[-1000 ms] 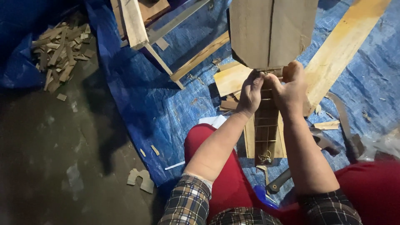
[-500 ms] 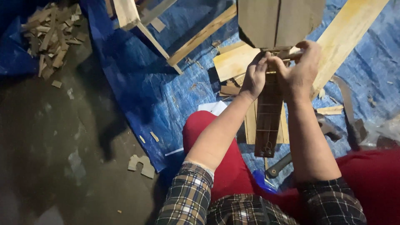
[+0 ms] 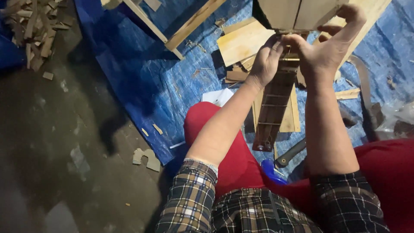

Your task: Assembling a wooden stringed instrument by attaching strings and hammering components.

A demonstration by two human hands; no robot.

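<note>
we see the grey concrete floor [image 3: 56, 164] taking the whole left side of the view, mostly open, with a heap of wood scraps [image 3: 34, 30] in its upper left corner. the blue tarp [image 3: 142, 73] covers the upper middle and right; its left edge runs diagonally down to a point beside our red-trousered knee [image 3: 215, 129]. a wooden frame [image 3: 189, 26] lies across the tarp's top, and pale boards [image 3: 241, 41] lie under our hands, leaving little free room there.

the instrument body [image 3: 297, 13], of flat pale wood, stands at the top edge and is cut off by it. its dark fretted neck [image 3: 274, 108] runs down toward our lap and ends just above a dark tool handle [image 3: 291, 153].

our left hand [image 3: 265, 62] has its grip closed on the neck where it joins the body. our right hand [image 3: 327, 47] presses a thumb at the same joint, its fingers spread up against the body.

no containers are in view.
</note>
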